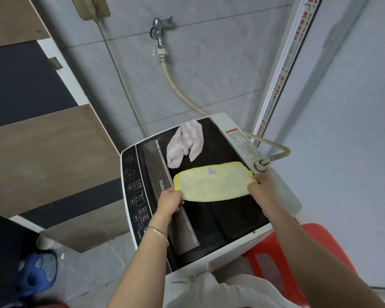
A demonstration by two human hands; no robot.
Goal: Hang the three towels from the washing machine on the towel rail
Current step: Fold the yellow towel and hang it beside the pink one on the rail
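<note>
Head view: gripping yellow towel [211, 183] at either end with left hand [170, 202] and right hand [261, 185], just over washing machine lid [220, 216]; pink-striped towel [186, 143] crumpled on lid behind. No third towel, no rail in sight; likely nothing hung yet.

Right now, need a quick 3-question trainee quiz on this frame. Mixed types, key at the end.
1. True or false: the left hand and the right hand each grip an end of the yellow towel.
2. Where is the pink striped towel? A) lying on the washing machine lid B) held in the right hand C) folded under the yellow towel
3. Fill in: the number of towels in view is ___.

Key: 1 true; 2 A; 3 two.
</note>
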